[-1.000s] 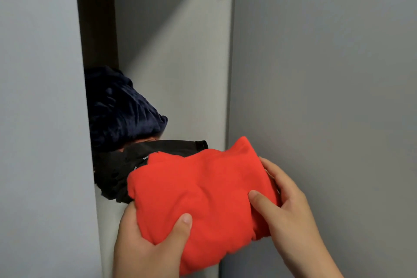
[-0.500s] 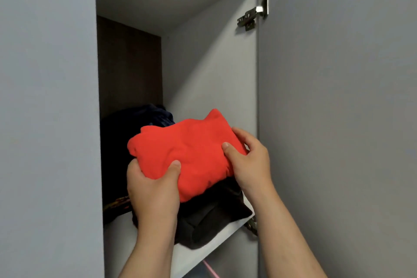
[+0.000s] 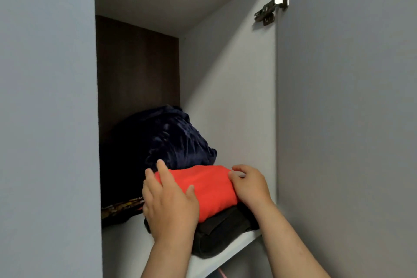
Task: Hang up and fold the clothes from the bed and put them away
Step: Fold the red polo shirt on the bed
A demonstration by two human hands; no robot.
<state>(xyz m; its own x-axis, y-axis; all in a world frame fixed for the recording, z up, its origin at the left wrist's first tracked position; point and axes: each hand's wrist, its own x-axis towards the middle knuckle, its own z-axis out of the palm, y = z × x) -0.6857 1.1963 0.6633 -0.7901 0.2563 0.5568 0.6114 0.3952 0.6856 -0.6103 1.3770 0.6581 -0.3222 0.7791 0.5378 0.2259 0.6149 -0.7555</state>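
Here, flat left hand (image 3: 171,207) on garment (image 3: 209,187)

My left hand (image 3: 169,205): back to the camera, fingers straight and spread, thumb out to the right, palm flat on the cloth (image 3: 209,187); forearm bare, rising from the lower edge. My right hand (image 3: 250,187): fingers curled over the cloth's right end, knuckles up, thumb hidden; forearm bare, slanting in from the lower right.

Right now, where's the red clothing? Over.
Left grip flat on red folded garment, right grip curled on its right end. Garment atop black folded garment on wardrobe shelf. Navy bundle behind, nothing blocking.
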